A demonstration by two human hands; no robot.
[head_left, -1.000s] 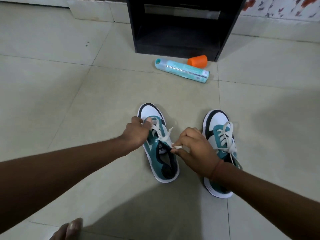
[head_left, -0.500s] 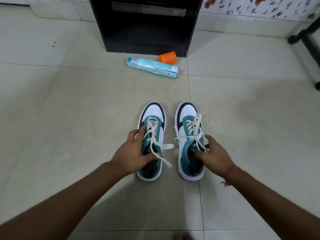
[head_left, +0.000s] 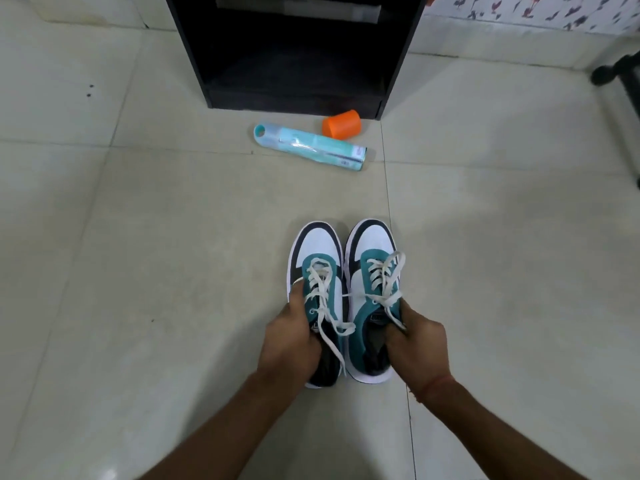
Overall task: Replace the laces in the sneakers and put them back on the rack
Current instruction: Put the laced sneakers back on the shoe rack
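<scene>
Two teal, white and black sneakers with white laces stand side by side on the tiled floor, toes pointing away from me. My left hand (head_left: 289, 344) grips the left sneaker (head_left: 317, 252) at its collar, fingers inside the opening. The right sneaker (head_left: 372, 242) is held the same way by my right hand (head_left: 417, 348). Loose lace ends hang over the left sneaker's inner side. The black shoe rack (head_left: 294, 53) stands open at the top centre, well beyond the shoes.
A teal tube-shaped package (head_left: 310, 146) lies on the floor between the sneakers and the rack, with an orange cup (head_left: 342, 124) tipped beside it. A black furniture leg (head_left: 613, 69) shows at the right edge. Pale floor tiles spread to both sides.
My hands left the left sneaker's laces. The sneakers were brought together, and each hand now grips one by its collar. The view has shifted closer to the rack.
</scene>
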